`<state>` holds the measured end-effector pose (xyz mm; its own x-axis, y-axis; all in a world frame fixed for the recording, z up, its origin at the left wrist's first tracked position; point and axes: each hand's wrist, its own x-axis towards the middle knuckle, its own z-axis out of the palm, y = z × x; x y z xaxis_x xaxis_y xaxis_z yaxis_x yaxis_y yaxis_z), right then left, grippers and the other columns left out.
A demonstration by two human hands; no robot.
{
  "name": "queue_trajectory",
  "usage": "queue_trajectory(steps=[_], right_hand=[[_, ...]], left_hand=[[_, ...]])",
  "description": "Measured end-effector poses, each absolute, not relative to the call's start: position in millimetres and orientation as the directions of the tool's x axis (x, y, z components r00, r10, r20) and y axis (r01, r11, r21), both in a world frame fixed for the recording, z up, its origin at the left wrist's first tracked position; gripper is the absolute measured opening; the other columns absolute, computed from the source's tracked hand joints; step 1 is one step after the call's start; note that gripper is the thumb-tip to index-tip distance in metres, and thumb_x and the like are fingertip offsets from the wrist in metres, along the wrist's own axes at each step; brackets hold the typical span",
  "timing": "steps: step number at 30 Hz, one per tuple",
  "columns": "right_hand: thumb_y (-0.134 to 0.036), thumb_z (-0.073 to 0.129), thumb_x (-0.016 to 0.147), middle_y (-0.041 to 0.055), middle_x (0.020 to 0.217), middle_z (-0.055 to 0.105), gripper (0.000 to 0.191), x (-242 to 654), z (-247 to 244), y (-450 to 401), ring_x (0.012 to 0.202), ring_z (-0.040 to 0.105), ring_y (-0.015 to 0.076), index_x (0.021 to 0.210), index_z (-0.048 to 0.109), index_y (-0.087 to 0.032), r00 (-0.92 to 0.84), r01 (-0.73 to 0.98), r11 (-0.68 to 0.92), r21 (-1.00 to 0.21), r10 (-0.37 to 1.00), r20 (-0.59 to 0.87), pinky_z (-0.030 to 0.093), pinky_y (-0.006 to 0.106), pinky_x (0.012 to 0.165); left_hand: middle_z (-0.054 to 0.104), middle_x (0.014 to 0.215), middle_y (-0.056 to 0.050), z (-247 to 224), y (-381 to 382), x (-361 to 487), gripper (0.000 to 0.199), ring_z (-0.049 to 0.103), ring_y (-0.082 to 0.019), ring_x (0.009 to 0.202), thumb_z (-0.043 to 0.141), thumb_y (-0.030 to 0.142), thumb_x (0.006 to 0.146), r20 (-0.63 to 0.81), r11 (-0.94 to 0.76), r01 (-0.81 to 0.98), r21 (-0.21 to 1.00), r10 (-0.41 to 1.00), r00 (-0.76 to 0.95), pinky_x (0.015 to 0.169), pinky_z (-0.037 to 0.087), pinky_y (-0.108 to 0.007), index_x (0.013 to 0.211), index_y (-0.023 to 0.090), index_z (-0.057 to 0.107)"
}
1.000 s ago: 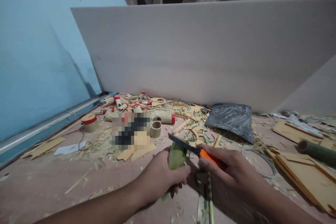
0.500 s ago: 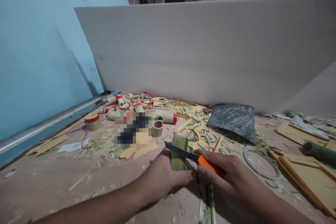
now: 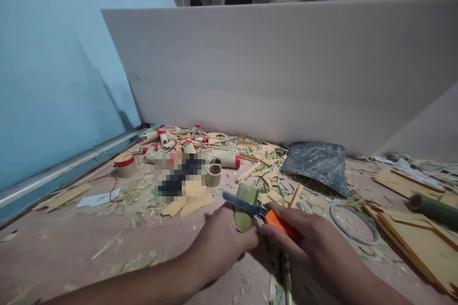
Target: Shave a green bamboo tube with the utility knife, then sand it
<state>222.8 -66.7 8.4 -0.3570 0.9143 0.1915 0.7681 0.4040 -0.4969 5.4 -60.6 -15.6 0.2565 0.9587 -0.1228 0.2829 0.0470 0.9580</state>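
My left hand (image 3: 223,236) is wrapped round a short green bamboo tube (image 3: 243,221), which stands tilted away from me above the table. In my right hand (image 3: 304,233) is an orange-handled utility knife (image 3: 277,224). Its dark blade lies across the side of the bamboo, pointing to the left. Whether the edge is cutting into the surface, I cannot tell. Part of the tube is hidden behind my left fingers and the blade. Below the hands a thin green strip (image 3: 288,281) lies on the table.
Shavings and yellow board scraps cover the table's far middle. Several red-capped bamboo pieces (image 3: 125,166) lie to the left, and a pale bamboo ring (image 3: 213,175) stands ahead. On the right are dark sandpaper (image 3: 315,164), a tape ring (image 3: 353,224) and a green bamboo length (image 3: 431,207).
The bamboo tube has turned slightly in my left hand, and my left thumb has drawn in. The knife has shifted a little to the left.
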Motion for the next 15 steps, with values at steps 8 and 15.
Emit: queue_trajectory(steps=[8,15], right_hand=[[-0.063,0.045,0.107,0.0006,0.068,0.071,0.049,257.9,12.9,-35.1,0.057,0.064,0.0199,0.1,0.074,-0.024,-0.152,0.877,0.298,-0.376,0.916,0.372,0.045,0.027,0.058],[-0.058,0.045,0.108,-0.0004,0.068,0.071,0.046,245.9,17.4,-49.1,0.056,0.063,0.019,0.103,0.073,-0.022,-0.237,0.83,0.367,-0.42,0.914,0.33,0.043,0.027,0.056]], left_hand=[[0.064,0.098,-0.002,-8.0,-66.1,0.3,0.051,0.056,-0.019,0.085,0.076,0.045,0.089,-0.02,-0.065,0.274,0.96,0.954,0.299,0.075,0.047,-0.027,0.13,0.021,0.059],[0.065,0.102,-0.008,-0.8,-65.6,-2.4,0.063,0.062,-0.022,0.092,0.053,0.068,0.1,-0.125,0.123,0.028,0.992,0.923,0.365,0.078,0.053,-0.032,0.14,0.019,0.052]])
